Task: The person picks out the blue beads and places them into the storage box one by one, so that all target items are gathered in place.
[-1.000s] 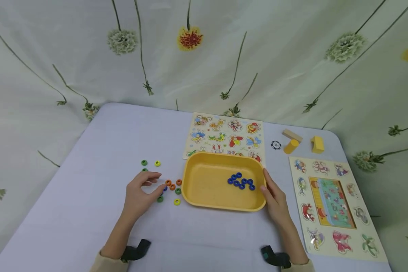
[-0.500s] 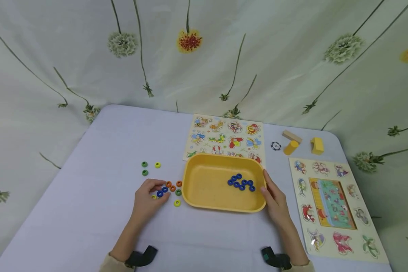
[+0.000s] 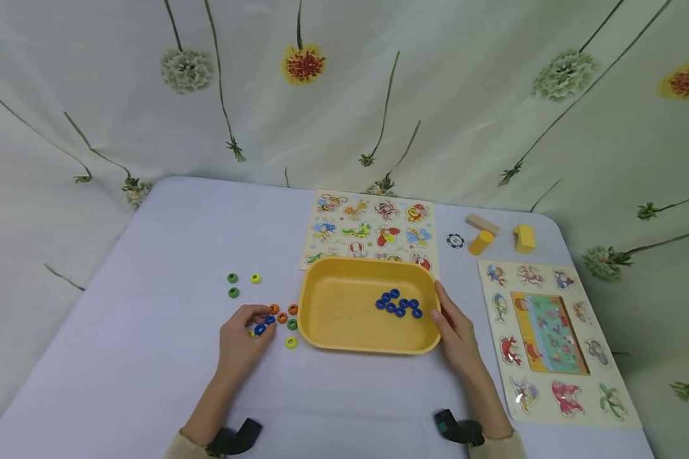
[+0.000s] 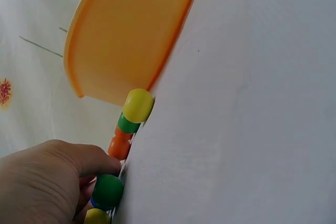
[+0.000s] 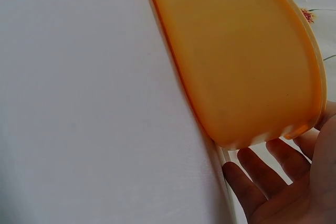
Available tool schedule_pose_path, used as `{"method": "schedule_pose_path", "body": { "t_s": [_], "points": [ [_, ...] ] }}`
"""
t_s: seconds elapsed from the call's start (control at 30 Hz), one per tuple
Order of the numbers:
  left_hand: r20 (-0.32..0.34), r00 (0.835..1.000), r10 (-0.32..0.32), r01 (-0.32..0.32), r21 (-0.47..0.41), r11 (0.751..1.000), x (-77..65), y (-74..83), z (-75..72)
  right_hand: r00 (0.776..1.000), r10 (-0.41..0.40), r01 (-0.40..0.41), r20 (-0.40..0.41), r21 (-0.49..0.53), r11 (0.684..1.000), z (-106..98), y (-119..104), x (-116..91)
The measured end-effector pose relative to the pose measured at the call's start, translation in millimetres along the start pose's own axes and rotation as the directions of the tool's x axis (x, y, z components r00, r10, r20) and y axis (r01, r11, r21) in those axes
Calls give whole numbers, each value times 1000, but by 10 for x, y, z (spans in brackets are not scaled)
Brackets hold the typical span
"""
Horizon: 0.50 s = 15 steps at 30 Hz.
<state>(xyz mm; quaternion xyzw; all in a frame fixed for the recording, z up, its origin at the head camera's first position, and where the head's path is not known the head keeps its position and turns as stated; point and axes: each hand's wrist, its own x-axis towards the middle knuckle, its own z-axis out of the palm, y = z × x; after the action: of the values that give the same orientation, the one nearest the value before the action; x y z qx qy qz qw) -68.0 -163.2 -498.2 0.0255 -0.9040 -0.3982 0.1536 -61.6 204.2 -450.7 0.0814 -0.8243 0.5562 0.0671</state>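
My left hand (image 3: 242,341) is low on the table beside the small ring beads, thumb and fingers closing round a blue bead (image 3: 270,319). Another blue bead (image 3: 260,329) lies inside the curve of that hand. Just past the fingertips are orange beads (image 3: 282,317), a green bead (image 3: 292,324) and a yellow bead (image 3: 291,343). In the left wrist view the fingers partly hide the blue beads behind a green bead (image 4: 108,191). My right hand (image 3: 458,335) grips the right end of a yellow tray (image 3: 344,319), thumb at the rim. Several blue beads (image 3: 400,312) lie in the tray.
Farther left lie two green beads (image 3: 233,292) and a yellow bead (image 3: 255,278). An insect puzzle board (image 3: 356,217) sits behind the tray, partly covered by it. A sea-animal puzzle board (image 3: 600,398), wooden blocks (image 3: 524,238) and a round chip (image 3: 455,241) are at the right.
My left hand has moved right and toward me, from above the beads to around the blue ones, its fingers drawing together. The right hand keeps its grip on the tray. The head view shifts slightly.
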Motion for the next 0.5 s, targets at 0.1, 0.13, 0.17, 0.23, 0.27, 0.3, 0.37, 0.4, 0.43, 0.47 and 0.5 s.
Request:
{"method": "schedule_pose_path", "body": {
  "t_s": [0.1, 0.13, 0.17, 0.23, 0.27, 0.3, 0.37, 0.4, 0.43, 0.47, 0.5],
  "points": [
    [-72, 997, 27, -30, -41, 999, 11, 37, -38, 1000, -7, 7, 8, 2, 1000, 6, 8, 10],
    [-100, 994, 39, -45, -59, 997, 23, 65, -58, 1000, -6, 6, 9, 3, 1000, 8, 10, 12],
    [-121, 991, 52, -62, -79, 995, 38, 104, -80, 1000, -5, 5, 10, 2, 1000, 10, 10, 15],
    [-153, 983, 99, -121, -140, 983, 83, 181, -109, 1000, -4, 4, 11, -3, 1000, 13, 7, 22],
    [-151, 981, 123, -147, -161, 976, 110, 242, -122, 1000, -4, 4, 10, -5, 1000, 13, 6, 25],
    [-139, 979, 147, -171, -184, 968, 138, 308, -129, 1000, -5, 5, 8, -6, 1000, 13, 6, 28],
    [-89, 976, 199, -215, -231, 949, 196, 472, -122, 1000, -6, 6, 7, -15, 1000, 10, 8, 30],
    [-60, 972, 228, -236, -243, 941, 228, 554, -107, 1000, -8, 8, 6, -19, 1000, 7, 9, 30],
    [-20, 969, 247, -245, -242, 939, 260, 661, -95, 1000, -6, 7, 8, -23, 1000, 3, 11, 30],
    [14, 963, 270, -258, -250, 933, 293, 749, -65, 1000, -4, 4, 5, -25, 1000, 0, 10, 29],
    [50, 955, 291, -269, -262, 927, 326, 835, -27, 1000, 0, 0, 6, -26, 1000, -5, 10, 27]
  ]
}}
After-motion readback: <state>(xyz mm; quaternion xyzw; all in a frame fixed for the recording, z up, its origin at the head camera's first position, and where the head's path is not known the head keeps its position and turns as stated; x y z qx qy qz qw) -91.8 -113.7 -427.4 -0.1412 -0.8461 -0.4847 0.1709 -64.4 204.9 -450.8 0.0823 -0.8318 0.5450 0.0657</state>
